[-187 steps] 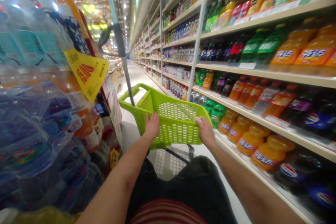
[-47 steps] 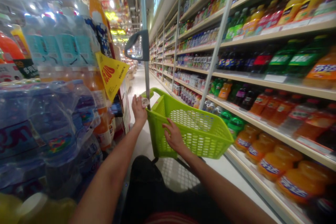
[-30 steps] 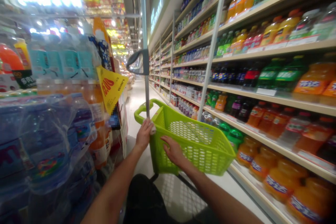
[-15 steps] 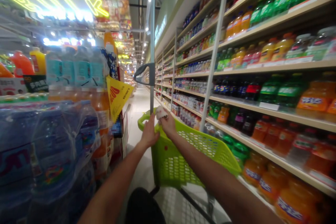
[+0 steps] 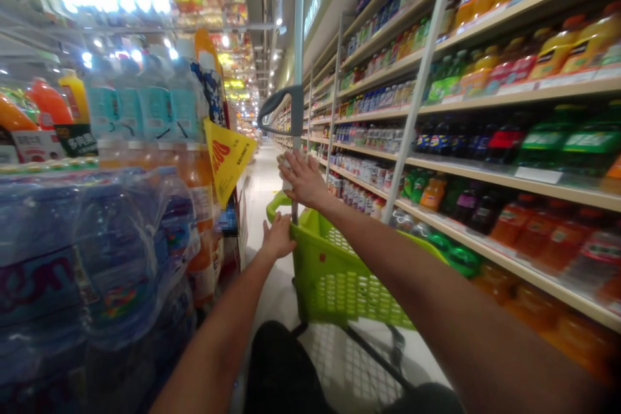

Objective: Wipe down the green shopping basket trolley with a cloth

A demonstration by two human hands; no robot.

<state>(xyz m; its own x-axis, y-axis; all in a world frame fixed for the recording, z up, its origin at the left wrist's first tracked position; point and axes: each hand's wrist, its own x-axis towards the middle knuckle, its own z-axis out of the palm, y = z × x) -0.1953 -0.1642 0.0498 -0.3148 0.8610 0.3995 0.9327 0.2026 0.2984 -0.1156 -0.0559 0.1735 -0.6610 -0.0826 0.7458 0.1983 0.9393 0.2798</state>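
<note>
My right hand (image 5: 303,178) is at the grey upright pole (image 5: 295,204) of a green shopping cart (image 5: 334,259), just under the grey looped handle (image 5: 281,110). Its fingers lie long across a crumpled white cloth (image 5: 285,186), pressing it to the pole; most of the cloth is hidden behind the hand. Lower down, my left hand (image 5: 280,235) rests at the corner of the cart's basket, by the foot of the pole. The left fingers are apart and hold nothing I can see.
Shelves (image 5: 485,165) of bottled drinks run along the right. Close on the left stand wrapped packs of water bottles (image 5: 111,259), with a yellow price sign (image 5: 228,158) jutting out. A tiled aisle (image 5: 262,171) leads ahead. My knee (image 5: 281,362) shows below.
My right hand has moved up the pole with the white cloth, its fingers now stretched flatter. My left hand stays low near the basket corner. The view has shifted, bringing the cart slightly rightward.
</note>
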